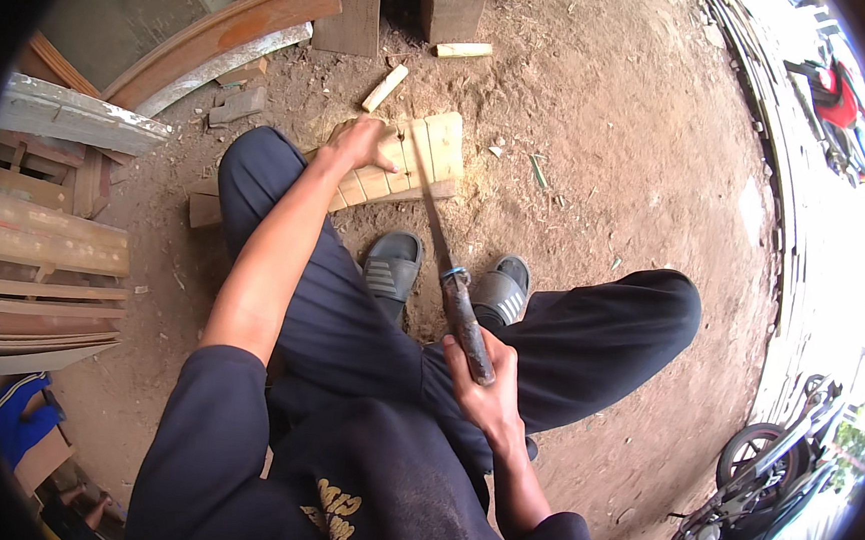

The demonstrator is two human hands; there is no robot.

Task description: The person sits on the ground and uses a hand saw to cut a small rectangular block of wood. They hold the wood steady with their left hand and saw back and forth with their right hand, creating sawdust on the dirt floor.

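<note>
A pale wooden board (443,148) with several dark lines across its top lies at a slant in front of my feet. My left hand (359,144) grips it from above, thumb on the top face and fingers toward the far edge. My right hand (490,384) is closed round the dark, worn straight handle of a saw (463,322) with a blue band at its neck. The thin blade (431,205) points away from me, its far part over one of the board's lines; its teeth are too small to make out. My left knee hides the board's left part.
Two small wood offcuts (385,87) (465,50) lie beyond the board on the dirt floor (639,184), among wood shavings. Framed panels (290,9) and stacked timber (48,243) stand at left. A motorcycle (758,493) stands at lower right. Another person's arm (95,512) shows at lower left.
</note>
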